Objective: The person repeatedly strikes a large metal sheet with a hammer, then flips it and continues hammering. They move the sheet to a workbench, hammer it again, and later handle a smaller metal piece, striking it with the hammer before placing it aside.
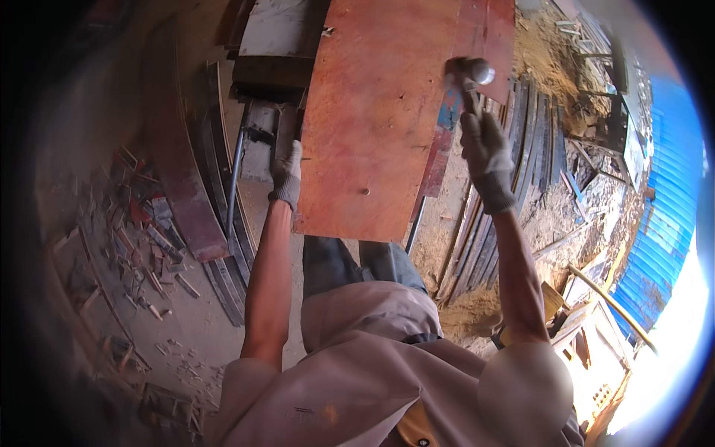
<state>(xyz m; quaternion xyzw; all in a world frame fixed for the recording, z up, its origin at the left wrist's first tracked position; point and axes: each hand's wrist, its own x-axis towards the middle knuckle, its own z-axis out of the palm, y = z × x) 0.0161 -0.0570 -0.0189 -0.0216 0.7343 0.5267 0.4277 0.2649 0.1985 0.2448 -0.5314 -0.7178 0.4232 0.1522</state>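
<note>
A reddish-orange wooden board [369,112] lies in front of me, its near edge close to my waist. My left hand [288,173], in a grey glove, grips the board's left edge; its fingertips are partly hidden by the board. In my gloved right hand [488,156], fingers wrapped round the handle, a hammer [471,73] is raised at the board's right side. The hammer head looks blurred and is apart from the board's face as far as I can tell. A small round spot, perhaps a nail head or hole, shows near the board's lower middle.
Stacked boards [279,30] lie under and beyond the panel. Long dark planks [521,141] lie on the ground at right, more planks [186,171] at left. Wood scraps [153,246] litter the left floor. A blue corrugated sheet [663,216] and a wooden crate [596,350] stand far right.
</note>
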